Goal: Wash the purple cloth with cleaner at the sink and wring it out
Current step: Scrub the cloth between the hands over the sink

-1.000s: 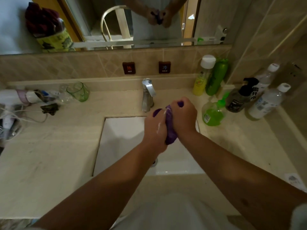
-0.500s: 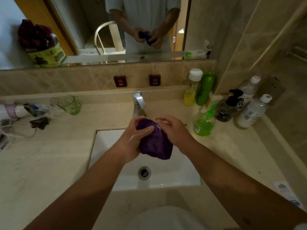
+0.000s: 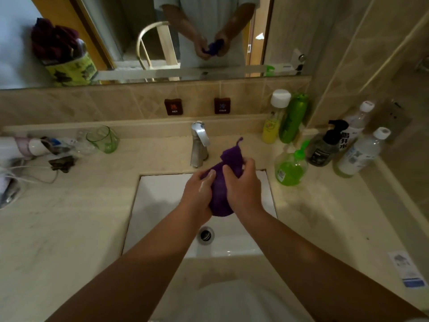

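The purple cloth is bunched between both hands above the white sink, in front of the chrome tap. My left hand grips its left side and a bit of white foam shows on a finger. My right hand clasps its right side, and a corner of the cloth with a thin loop sticks up behind the fingers. No water is visibly running from the tap. A clear bottle of green cleaner stands on the counter just right of the sink.
Several bottles crowd the right back corner of the beige counter. A green glass, a white hair dryer and cables lie at the left. The drain is open below my hands. A mirror spans the wall.
The cloth went from a tight vertical twist, to a loose open bundle, to a bunched wad with one corner sticking up. My hands have shifted slightly toward the tap.
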